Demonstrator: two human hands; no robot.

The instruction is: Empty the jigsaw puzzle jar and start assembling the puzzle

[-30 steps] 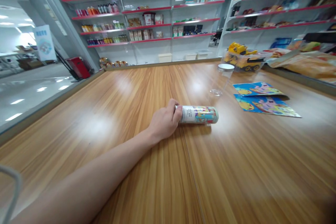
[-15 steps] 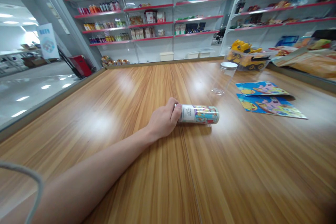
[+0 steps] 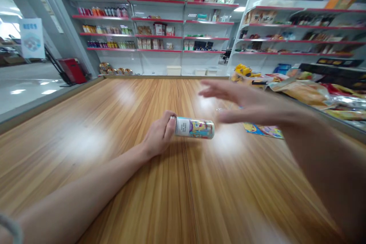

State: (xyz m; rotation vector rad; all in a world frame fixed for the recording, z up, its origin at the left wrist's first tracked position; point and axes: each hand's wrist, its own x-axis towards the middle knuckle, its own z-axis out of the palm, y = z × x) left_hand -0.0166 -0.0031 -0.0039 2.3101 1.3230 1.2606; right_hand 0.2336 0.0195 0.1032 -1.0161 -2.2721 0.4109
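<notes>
Where the right hand (image 3: 248, 100) hovers, paper (image 3: 265, 130) lies half-hidden.

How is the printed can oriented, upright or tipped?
Tipped on its side: the printed can runs sideways across the view, the left hand gripping one end. Cannot tell whether it touches the wooden table.

Hands (image 3: 157, 134) and forearms (image 3: 94, 185) are bare, a grey cable (image 3: 13, 227) near the left.

There are two hands (image 3: 159, 133) (one left, one right), one can (image 3: 196, 128), three bins (image 3: 174, 70).
</notes>
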